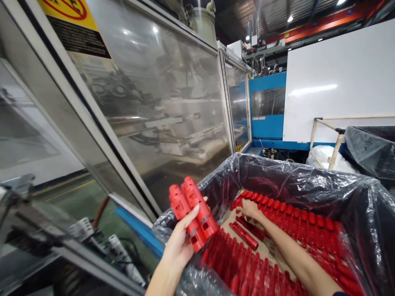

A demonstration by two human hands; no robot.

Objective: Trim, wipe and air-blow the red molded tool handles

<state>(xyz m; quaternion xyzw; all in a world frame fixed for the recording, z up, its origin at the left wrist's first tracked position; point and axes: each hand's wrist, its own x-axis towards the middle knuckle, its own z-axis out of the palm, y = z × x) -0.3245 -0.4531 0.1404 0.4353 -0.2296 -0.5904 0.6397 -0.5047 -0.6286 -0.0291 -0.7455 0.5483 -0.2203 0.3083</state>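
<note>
My left hand is closed around red plastic housings, at least two side by side, held tilted above the bin's near left edge. They are tube-like, with square cut-outs and rounded ends. Inside the bin, my right hand has its fingers bent onto a red plastic housing at the far left end of a row; the fingertips are partly hidden. Two loose housings, one of them this nearer housing, lie on the cardboard sheet just below that hand.
The bin is lined with clear plastic film. Rows of red housings stand along its far side, with more on the near side. A framed machine door rises close on the left. Another lined bin stands at right.
</note>
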